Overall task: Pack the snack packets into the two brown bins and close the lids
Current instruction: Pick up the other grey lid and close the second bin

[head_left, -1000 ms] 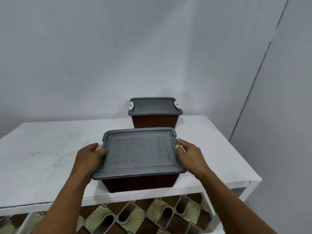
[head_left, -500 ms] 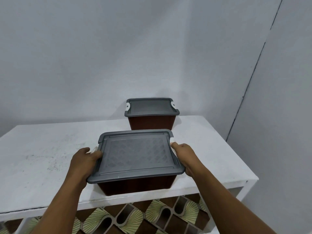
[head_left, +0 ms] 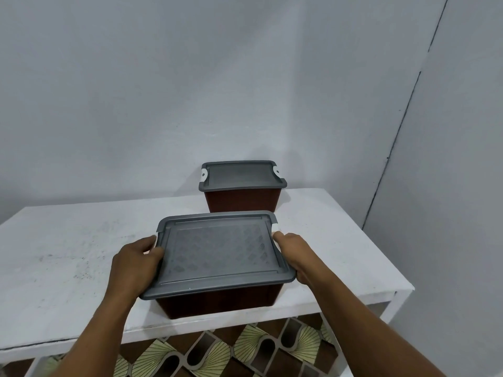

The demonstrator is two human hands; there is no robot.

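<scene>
White table (head_left: pixel 68 254) against a plain grey wall (head_left: pixel 190 77), with a second wall face on the right and a thin dark seam running down it. Patterned brown-and-cream floor tiles (head_left: pixel 217 352) show under the table's front edge. The tabletop has dark scuffs on its left part.

Back bin (head_left: pixel 242 201) sits at the table's far edge, near the wall, right of centre. The back lid (head_left: pixel 242 174) is on, and a white latch (head_left: pixel 204 174) shows at each far corner. Front bin (head_left: pixel 217 300) sits at the near edge, directly in front of the back bin and apart from it. The grey front lid (head_left: pixel 220 254) lies on top and hides the inside; only the brown front wall shows below the rim. Nothing stands between the camera and the bins except the forearms.

Left hand (head_left: pixel 133 265) is on the left edge of the front lid, with the thumb lying on the rim top. One fingertip is up by the white left latch, and the other fingers are curled down the side, out of sight.

Right hand (head_left: pixel 296 251) is on the right edge. A fingertip touches just below the white right latch (head_left: pixel 275 227), and the lower fingers are hooked under the rim near the front corner. Both hands grip the lid edges, fingers narrow and curled. Can't tell whether the latches are snapped.
</scene>
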